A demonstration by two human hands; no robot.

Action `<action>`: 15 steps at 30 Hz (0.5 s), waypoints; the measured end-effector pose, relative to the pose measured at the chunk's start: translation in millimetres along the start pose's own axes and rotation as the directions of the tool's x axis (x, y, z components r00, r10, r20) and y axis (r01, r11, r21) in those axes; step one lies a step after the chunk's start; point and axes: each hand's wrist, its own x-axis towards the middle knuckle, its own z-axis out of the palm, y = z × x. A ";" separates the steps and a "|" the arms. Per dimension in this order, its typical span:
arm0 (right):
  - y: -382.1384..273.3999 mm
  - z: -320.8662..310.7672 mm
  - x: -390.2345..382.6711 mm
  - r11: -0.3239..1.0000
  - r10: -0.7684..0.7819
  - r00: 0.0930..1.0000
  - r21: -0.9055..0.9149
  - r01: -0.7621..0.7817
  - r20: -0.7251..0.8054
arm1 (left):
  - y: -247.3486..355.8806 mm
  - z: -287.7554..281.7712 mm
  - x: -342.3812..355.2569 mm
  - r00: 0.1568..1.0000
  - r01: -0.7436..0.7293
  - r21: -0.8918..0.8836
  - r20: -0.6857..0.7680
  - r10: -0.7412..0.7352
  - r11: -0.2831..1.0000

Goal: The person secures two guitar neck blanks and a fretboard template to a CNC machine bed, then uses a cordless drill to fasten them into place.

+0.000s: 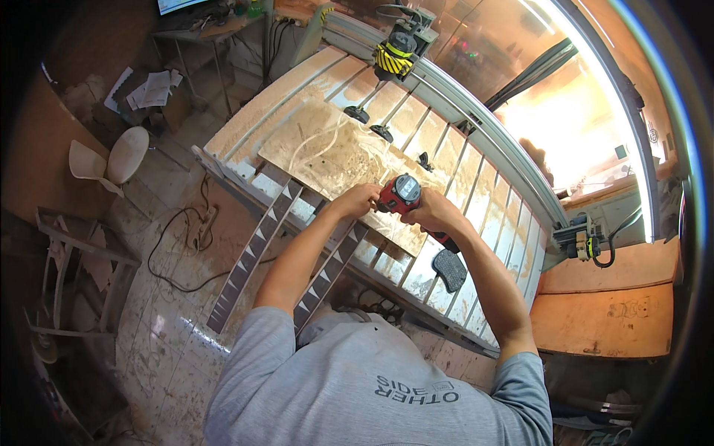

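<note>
My right hand (435, 212) grips a red and black cordless drill (402, 191), held over the near edge of a worn wooden board (312, 139). Close to the drill's front end is my left hand (358, 201), its fingers curled together at the board's edge. Whatever they pinch is too small or hidden to make out. The board lies flat on a slatted machine bed (476, 223) dusted with sawdust. Two dark strips with pale triangles, a left strip (251, 256) and a right strip (327, 275), run from under the board's near side toward me.
Black clamps (357, 114) sit along the board's far edge, below a machine head (396, 56) with yellow-black stripes. A black pad (449, 270) rests on the bed at right. At left are a white chair (111, 160) and a cable (160, 256) on the floor.
</note>
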 end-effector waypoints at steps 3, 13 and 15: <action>-8.7 -4.5 1.4 0.999 -0.007 1.000 -0.031 0.007 0.018 | 7.3 -2.9 -3.8 1.000 0.008 0.033 -0.016 -0.007 0.999; 1.9 -5.5 5.1 0.999 -0.026 0.999 -0.034 0.027 0.039 | -26.9 5.8 4.0 0.956 -0.272 0.238 -0.042 0.290 0.932; 4.1 -6.5 4.7 1.000 -0.006 0.999 -0.003 0.007 0.035 | -19.6 6.5 3.5 0.960 -0.260 0.166 -0.064 0.274 0.951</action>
